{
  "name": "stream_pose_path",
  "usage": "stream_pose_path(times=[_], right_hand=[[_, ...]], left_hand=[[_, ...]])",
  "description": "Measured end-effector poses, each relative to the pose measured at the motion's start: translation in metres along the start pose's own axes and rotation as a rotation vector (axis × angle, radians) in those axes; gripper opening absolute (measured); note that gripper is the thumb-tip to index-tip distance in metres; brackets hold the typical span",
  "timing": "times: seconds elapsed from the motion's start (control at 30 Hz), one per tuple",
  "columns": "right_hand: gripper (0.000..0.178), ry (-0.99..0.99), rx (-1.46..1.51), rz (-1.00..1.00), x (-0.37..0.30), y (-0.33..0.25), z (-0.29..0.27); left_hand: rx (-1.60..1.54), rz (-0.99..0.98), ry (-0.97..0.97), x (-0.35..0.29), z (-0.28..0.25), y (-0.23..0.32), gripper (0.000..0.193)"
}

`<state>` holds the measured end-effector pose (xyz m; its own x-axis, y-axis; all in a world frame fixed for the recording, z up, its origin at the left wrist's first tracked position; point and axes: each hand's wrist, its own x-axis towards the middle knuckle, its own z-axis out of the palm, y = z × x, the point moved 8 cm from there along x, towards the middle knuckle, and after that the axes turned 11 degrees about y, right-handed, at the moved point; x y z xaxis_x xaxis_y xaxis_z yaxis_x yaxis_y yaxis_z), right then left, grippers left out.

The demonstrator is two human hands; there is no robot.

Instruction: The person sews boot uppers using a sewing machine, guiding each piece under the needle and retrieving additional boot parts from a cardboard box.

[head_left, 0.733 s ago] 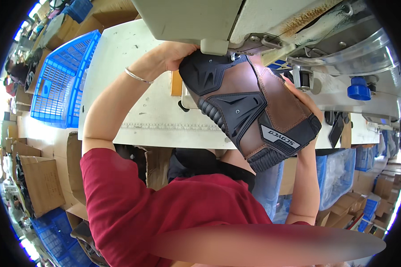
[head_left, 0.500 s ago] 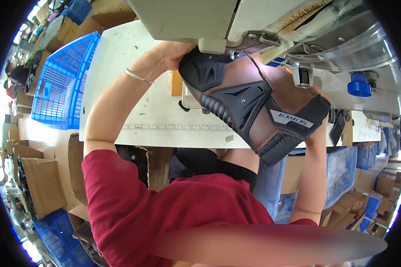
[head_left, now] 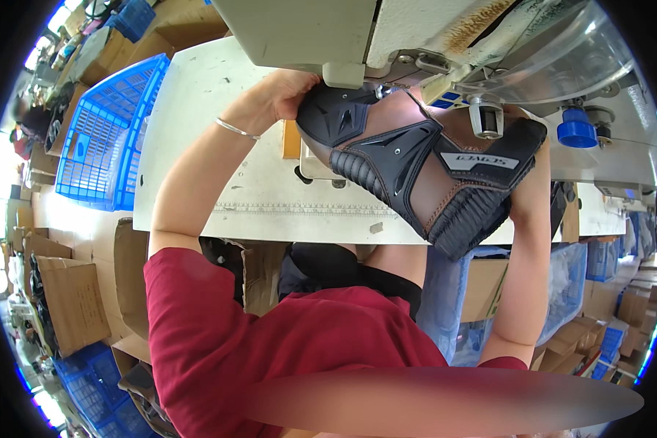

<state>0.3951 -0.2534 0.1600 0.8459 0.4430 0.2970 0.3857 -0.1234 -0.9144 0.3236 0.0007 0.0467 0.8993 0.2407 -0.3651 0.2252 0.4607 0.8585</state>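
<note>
A brown and black boot upper (head_left: 416, 179) with orange stitching lies slanted under the head of a sewing machine (head_left: 299, 36). Its black toe part is up at the left, and its ribbed black cuff hangs over the table's front edge. My left hand (head_left: 290, 93) grips the toe end, with its fingertips partly hidden behind the boot upper and the machine head. From the far right side, my right hand (head_left: 525, 179) holds the collar end; most of its fingers are behind or inside the boot upper. The stitching spot is partly covered by the machine.
The white table (head_left: 197, 139) carries a printed ruler strip (head_left: 306, 209) along its front. A blue plastic crate (head_left: 106, 139) stands at its left. Clear plastic shield (head_left: 555, 58) and blue knob (head_left: 577, 128) hang at the right. Cardboard boxes (head_left: 73, 303) sit at the lower left.
My right hand has shifted right and turned the collar end, so more of the gathered cuff shows. The left hand stays at the toe end.
</note>
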Motion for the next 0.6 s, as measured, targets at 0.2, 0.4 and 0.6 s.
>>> stream_pose_path(times=[0.2,0.4,0.6], right_hand=[[0.034,0.438,-0.363,-0.579,-0.047,-0.060,-0.015],[0.032,0.117,-0.691,-0.903,-0.116,-0.060,0.034],[0.021,0.273,-0.587,-0.832,-0.126,-0.033,0.028]], left_hand=[[-0.090,0.025,-0.001,0.002,0.004,0.006,0.034],[0.004,0.047,0.034,-0.012,0.014,0.007,0.031],[-0.094,0.082,-0.007,-0.010,0.013,0.004,0.027]])
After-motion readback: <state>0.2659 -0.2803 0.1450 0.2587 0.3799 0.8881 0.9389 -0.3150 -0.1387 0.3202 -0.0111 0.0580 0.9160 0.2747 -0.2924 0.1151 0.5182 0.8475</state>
